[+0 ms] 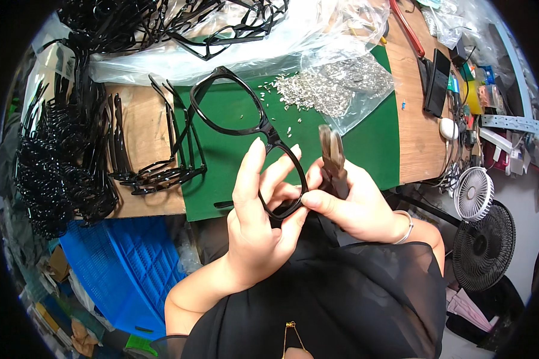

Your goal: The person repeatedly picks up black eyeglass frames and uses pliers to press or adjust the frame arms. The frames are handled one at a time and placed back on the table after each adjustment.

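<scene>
My left hand is closed on a black eyeglass frame, its fingers around the nearer rim. The frame stands tilted over the green mat, its other rim pointing up and left. In my right hand is a pair of pliers, jaws upward, dark handles partly hidden in the palm. My right thumb touches the frame's near rim. Beyond the hands, a heap of small silvery metal pieces lies on and in a clear plastic bag, with several pieces loose on the mat.
Black eyeglass frames are piled at the left, with more beside the mat and at the back on plastic. A phone, cables and a small white fan are at the right. A blue crate stands below the table.
</scene>
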A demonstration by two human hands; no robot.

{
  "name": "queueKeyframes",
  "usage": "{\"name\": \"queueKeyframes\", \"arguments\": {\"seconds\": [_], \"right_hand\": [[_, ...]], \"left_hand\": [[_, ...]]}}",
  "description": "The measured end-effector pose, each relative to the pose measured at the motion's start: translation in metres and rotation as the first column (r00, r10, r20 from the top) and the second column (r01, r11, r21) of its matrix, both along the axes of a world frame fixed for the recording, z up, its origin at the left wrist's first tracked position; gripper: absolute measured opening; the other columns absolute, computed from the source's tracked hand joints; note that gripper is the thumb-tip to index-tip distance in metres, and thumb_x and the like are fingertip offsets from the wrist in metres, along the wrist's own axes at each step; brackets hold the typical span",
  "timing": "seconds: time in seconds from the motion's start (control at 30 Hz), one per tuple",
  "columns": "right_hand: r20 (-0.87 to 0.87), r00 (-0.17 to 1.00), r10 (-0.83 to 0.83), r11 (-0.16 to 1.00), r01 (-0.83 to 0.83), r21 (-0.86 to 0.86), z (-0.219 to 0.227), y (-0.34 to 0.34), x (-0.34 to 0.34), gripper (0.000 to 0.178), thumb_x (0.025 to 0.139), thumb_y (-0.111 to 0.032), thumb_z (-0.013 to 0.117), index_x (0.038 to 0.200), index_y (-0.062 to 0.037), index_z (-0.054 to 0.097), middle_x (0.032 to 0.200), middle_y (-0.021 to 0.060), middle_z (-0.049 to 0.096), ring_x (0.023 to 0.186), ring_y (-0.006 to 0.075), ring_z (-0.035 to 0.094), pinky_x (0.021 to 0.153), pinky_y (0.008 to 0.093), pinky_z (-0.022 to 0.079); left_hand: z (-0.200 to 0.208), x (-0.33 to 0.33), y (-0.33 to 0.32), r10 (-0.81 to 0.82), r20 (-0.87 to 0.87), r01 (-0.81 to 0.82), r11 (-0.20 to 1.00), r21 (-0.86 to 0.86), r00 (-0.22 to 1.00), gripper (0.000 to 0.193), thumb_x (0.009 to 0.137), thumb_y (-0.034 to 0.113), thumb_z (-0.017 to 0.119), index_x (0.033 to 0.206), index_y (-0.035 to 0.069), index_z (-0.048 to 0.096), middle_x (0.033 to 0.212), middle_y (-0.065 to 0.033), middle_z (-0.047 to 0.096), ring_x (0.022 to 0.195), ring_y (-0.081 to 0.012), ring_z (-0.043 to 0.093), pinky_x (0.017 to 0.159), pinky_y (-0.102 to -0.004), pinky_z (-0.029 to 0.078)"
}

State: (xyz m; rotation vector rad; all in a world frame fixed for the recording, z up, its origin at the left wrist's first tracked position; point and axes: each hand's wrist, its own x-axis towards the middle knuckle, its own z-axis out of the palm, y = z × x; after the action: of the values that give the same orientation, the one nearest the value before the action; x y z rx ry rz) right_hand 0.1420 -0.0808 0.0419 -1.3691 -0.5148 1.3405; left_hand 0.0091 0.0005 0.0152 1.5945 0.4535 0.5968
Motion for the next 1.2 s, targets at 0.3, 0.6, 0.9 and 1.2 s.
{"name": "queueKeyframes", "arguments": {"seconds": [0.3,0.6,0.9,1.2], "right_hand": [[-0.182,0.949,0.258,0.965,-0.263,-0.003,0.023,0.016,0.009,0.019,0.084,-0.013,0.059,0.095,0.0,0.05,0.09,0.0014,0.054,0.086,0.0073,0.048,0.08,0.0233,0.04],[0.411,0.576,0.707,0.696,-0.67,-0.257,0.024,0.005,0.023,0.027,0.083,-0.023,0.056,0.089,0.0022,0.051,0.084,0.019,0.057,0.08,0.0353,0.057,0.069,0.0394,0.046],[0.59,0.37,0.717,0.661,-0.63,-0.408,0.023,0.006,0.022,0.025,0.078,-0.021,0.061,0.08,0.0038,0.056,0.069,0.0212,0.06,0.063,0.0377,0.059,0.056,0.0407,0.049],[0.581,0.551,0.599,0.793,-0.512,-0.332,0.002,0.007,0.046,0.031,0.081,-0.027,0.057,0.086,0.0029,0.055,0.076,0.0215,0.058,0.076,0.036,0.057,0.067,0.0402,0.045]], "left_hand": [[0.005,-0.006,0.01,-0.02,0.163,0.076,0.935,-0.347,0.986,0.089,0.072,-0.01,0.061,0.136,0.007,0.0,0.121,-0.0202,0.045,0.096,-0.0218,0.057,0.086,-0.0317,0.047],[0.007,-0.023,0.02,-0.132,0.101,0.157,0.938,-0.309,0.986,0.093,0.071,-0.013,0.06,0.136,0.007,-0.002,0.125,-0.0237,0.042,0.092,-0.0205,0.06,0.079,-0.0276,0.048],[0.005,-0.017,0.016,-0.133,0.09,0.158,0.909,-0.387,0.987,0.092,0.072,-0.007,0.064,0.136,0.006,0.0,0.124,-0.0234,0.043,0.094,-0.0217,0.059,0.078,-0.0278,0.049],[0.008,-0.015,0.024,-0.063,0.04,0.074,0.912,-0.403,0.997,0.091,0.066,-0.011,0.064,0.135,0.005,0.007,0.118,-0.0233,0.046,0.073,-0.0134,0.059,0.067,-0.0243,0.05]]}}
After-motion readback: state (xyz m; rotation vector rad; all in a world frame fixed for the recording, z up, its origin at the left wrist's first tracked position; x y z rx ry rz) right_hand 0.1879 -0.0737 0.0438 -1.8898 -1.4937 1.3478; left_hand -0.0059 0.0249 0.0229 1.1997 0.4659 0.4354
